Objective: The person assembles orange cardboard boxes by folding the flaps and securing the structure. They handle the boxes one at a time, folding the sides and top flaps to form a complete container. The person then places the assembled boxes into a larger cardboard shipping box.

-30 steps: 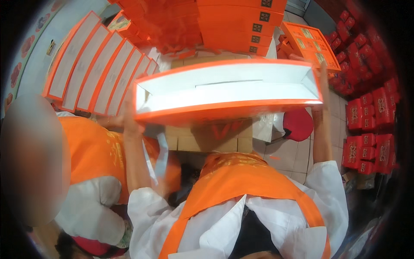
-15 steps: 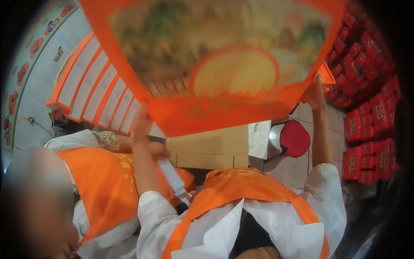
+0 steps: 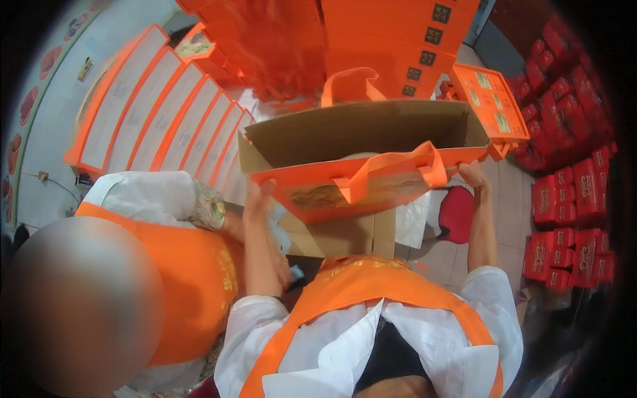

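Orange bag (image 3: 391, 184) is held aloft over brown carton (image 3: 325, 242). Vs. approx. 0.5 s ago, bag is lowered & turned: printed face no longer fills the view, open mouth is now exposed w/ front handle (image 3: 356, 190) hanging over printed side. Access to the interior is judged improved. R end is pinched by R hand (image 3: 472, 174); L end is braced by L hand (image 3: 257, 200), finger closure cannot be told.

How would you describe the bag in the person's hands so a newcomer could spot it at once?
Start at the tall orange stack, top centre. Just below it, an orange bag is between the person's left hand and right hand. Two ribbon handles and an open, brown-lined mouth set it apart from its neighbours.
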Available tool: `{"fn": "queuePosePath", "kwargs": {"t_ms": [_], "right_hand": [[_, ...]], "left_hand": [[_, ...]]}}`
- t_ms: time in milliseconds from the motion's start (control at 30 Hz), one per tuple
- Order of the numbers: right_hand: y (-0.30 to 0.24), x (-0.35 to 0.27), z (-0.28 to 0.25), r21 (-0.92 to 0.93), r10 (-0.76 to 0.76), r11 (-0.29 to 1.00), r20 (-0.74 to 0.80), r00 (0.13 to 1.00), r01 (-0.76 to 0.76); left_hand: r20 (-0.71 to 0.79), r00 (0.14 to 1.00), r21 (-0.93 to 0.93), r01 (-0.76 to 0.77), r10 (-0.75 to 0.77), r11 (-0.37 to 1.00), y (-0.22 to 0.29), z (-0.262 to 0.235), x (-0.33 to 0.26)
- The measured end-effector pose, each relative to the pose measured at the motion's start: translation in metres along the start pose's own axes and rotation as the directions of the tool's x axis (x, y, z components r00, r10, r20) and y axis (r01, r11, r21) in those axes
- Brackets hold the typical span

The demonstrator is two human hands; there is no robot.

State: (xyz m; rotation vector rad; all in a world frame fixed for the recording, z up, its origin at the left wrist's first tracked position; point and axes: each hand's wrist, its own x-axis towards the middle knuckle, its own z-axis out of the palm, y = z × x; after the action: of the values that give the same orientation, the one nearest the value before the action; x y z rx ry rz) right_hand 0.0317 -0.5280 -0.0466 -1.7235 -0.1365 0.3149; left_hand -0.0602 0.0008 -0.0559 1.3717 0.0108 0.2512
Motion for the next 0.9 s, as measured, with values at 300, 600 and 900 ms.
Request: {"fn": "queuePosePath", "kwargs": {"t_ms": [300,600,900], "right_hand": [[-0.008,0.04,-0.014,0.127,-0.058,0.989,-0.12,0.991,0.074],[-0.01,0.056,-0.055,-0.042,0.062,0.998,0.148,0.987,-0.056],[-0.088,0.033,-0.005,-0.253,-0.646,0.728,-0.565,0.514,0.638]], "left_hand": [[-0.108,0.994,-0.045,-0.006,0.001,0.999,-0.035,0.042,0.022],[0.378,0.766,0.831,-0.528,0.52,0.174,0.088,0.185,0.081],[0.111,0.783,0.993,-0.067,-0.612,0.094,0.052,0.202,0.138]]}}
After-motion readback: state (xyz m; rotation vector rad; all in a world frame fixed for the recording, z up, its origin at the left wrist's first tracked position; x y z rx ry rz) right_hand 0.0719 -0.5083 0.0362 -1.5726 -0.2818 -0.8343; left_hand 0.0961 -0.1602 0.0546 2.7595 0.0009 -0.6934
